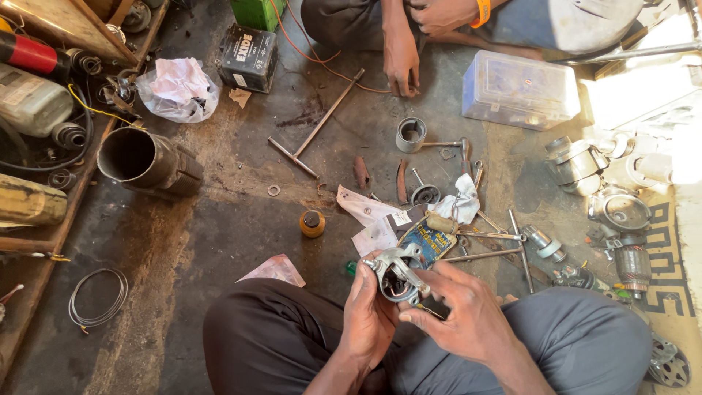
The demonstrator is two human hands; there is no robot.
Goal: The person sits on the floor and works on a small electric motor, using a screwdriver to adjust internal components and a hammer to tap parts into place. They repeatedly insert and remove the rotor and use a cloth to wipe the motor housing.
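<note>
Grimy concrete floor fills the frame, strewn with tools. At lower centre, the left hand grips a metal housing above the lap, while the right hand pinches its lower edge. Another person's hand rests at upper centre, near a T-wrench.

Lying flat just beyond the hands: small blue-and-yellow printed packet. Standing at top: black box-shaped battery bearing white label. Sitting right: clear plastic box.
</note>
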